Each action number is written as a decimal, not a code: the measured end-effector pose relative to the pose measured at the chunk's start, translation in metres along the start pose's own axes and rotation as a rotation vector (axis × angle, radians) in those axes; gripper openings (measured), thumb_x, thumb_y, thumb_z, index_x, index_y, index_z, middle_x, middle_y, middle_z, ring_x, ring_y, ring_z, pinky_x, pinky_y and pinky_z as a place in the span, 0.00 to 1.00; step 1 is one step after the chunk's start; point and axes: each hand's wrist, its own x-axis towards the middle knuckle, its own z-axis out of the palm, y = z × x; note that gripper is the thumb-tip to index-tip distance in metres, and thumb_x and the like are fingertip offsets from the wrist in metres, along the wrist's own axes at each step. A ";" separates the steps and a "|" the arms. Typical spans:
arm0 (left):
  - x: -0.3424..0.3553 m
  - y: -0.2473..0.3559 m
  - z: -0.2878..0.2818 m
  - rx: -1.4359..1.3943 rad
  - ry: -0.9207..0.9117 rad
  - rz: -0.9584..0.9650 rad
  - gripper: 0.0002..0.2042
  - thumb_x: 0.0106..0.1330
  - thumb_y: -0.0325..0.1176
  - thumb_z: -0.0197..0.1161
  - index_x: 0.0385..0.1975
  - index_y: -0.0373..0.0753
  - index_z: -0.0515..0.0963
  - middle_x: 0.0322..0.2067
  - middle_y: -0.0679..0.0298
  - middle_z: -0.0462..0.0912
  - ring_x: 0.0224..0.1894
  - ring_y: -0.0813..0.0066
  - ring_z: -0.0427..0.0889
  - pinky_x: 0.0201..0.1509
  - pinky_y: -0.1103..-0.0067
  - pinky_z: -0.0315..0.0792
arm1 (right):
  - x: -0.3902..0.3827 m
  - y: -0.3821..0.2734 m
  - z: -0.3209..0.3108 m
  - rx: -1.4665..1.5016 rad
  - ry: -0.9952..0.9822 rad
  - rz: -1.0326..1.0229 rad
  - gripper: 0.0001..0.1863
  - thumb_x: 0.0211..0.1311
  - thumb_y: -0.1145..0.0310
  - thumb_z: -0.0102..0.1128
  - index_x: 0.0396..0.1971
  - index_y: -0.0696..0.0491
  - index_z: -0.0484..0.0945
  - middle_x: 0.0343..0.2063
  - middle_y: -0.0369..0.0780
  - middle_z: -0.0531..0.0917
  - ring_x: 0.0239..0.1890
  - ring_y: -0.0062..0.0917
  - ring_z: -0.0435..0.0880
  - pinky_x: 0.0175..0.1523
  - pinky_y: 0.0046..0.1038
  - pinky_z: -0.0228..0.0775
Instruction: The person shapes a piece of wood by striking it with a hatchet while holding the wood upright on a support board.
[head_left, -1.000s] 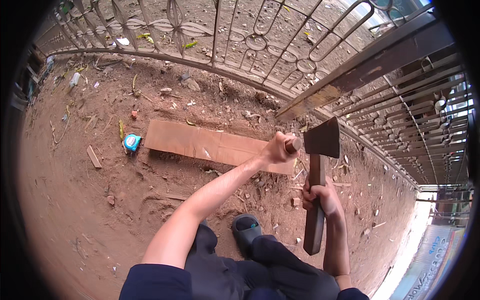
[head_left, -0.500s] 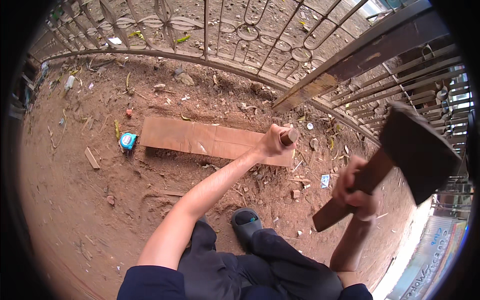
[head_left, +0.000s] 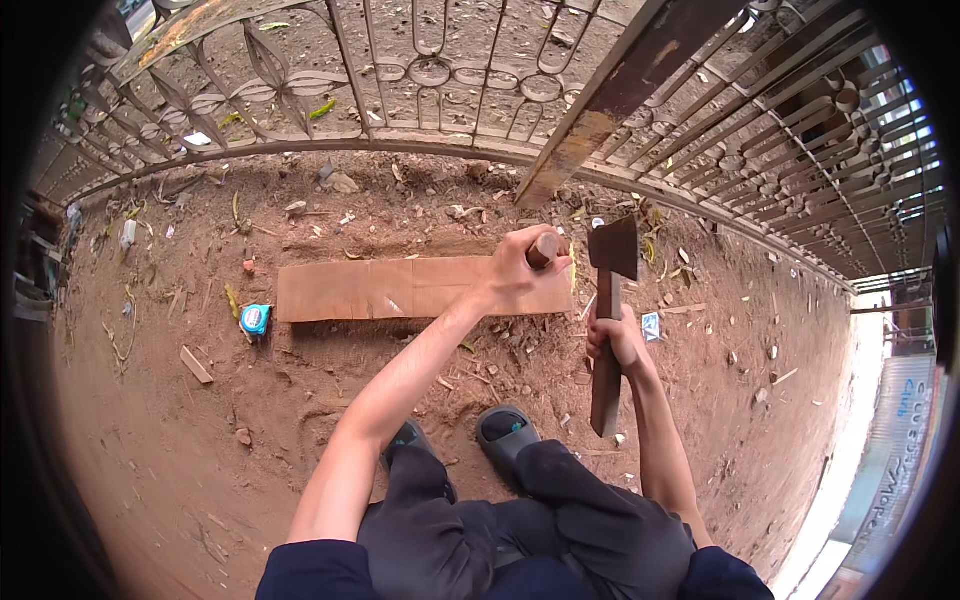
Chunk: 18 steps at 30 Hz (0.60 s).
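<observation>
- Reddish-brown wooden board point(head_left: 420, 287) lies flat on the dirt ground point(head_left: 200, 450), parallel to the iron fence point(head_left: 450, 90) beyond it.
- The left hand point(head_left: 515, 275) is closed in a fist around a short wooden peg point(head_left: 543, 250), held upright at the board's right end.
- The right hand point(head_left: 615, 340) grips the wooden handle of a hatchet point(head_left: 608, 300), just right of the board's end; its dark head stands beside the peg, apart from it.
- A blue tape measure point(head_left: 255, 319) lies just off the board's left end.
- Two grey slippers point(head_left: 505, 432) rest on the dirt on the person's side of the board.
</observation>
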 end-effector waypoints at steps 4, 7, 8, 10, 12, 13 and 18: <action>-0.003 -0.001 0.002 -0.002 0.019 -0.107 0.12 0.57 0.34 0.69 0.19 0.37 0.74 0.15 0.67 0.74 0.19 0.82 0.71 0.26 0.77 0.69 | 0.034 0.084 -0.019 -0.131 0.056 0.185 0.05 0.40 0.78 0.51 0.16 0.56 0.64 0.10 0.37 0.65 0.10 0.25 0.67 0.17 0.28 0.60; -0.004 -0.010 0.008 -0.020 0.042 -0.100 0.13 0.55 0.32 0.68 0.13 0.38 0.72 0.11 0.69 0.69 0.15 0.85 0.66 0.21 0.79 0.64 | 0.044 0.129 -0.025 -0.031 0.003 0.270 0.05 0.41 0.79 0.50 0.16 0.55 0.64 0.10 0.37 0.63 0.10 0.25 0.64 0.17 0.29 0.59; -0.002 -0.012 0.010 -0.081 0.096 -0.048 0.13 0.54 0.31 0.68 0.12 0.38 0.71 0.10 0.70 0.69 0.14 0.85 0.65 0.20 0.80 0.62 | 0.048 0.144 -0.027 -0.018 0.002 0.276 0.05 0.41 0.79 0.50 0.16 0.55 0.64 0.10 0.37 0.63 0.10 0.25 0.64 0.17 0.29 0.59; -0.002 -0.011 0.012 -0.120 0.112 -0.041 0.15 0.52 0.29 0.67 0.10 0.38 0.68 0.09 0.71 0.68 0.13 0.84 0.65 0.19 0.79 0.65 | 0.054 0.166 -0.038 0.131 -0.052 0.240 0.03 0.43 0.78 0.51 0.18 0.57 0.67 0.12 0.39 0.68 0.11 0.27 0.68 0.17 0.30 0.62; -0.007 -0.021 0.006 -0.082 0.083 0.030 0.13 0.51 0.28 0.65 0.09 0.40 0.69 0.09 0.71 0.69 0.12 0.84 0.67 0.17 0.79 0.68 | 0.057 0.175 -0.046 0.156 -0.060 0.262 0.03 0.43 0.79 0.50 0.18 0.57 0.66 0.13 0.39 0.68 0.11 0.27 0.68 0.17 0.30 0.62; -0.012 -0.030 0.000 -0.254 0.202 -0.015 0.11 0.51 0.28 0.61 0.10 0.42 0.70 0.08 0.71 0.68 0.12 0.85 0.67 0.13 0.80 0.64 | 0.058 0.174 -0.045 0.176 -0.072 0.279 0.03 0.42 0.79 0.50 0.17 0.57 0.66 0.13 0.39 0.69 0.12 0.27 0.68 0.18 0.30 0.62; -0.088 -0.070 -0.151 -0.933 0.886 -0.159 0.11 0.52 0.30 0.50 0.13 0.48 0.56 0.09 0.74 0.54 0.12 0.83 0.52 0.17 0.82 0.52 | 0.059 0.164 -0.043 0.142 -0.088 0.333 0.07 0.41 0.83 0.49 0.21 0.55 0.64 0.11 0.36 0.63 0.11 0.25 0.62 0.18 0.28 0.57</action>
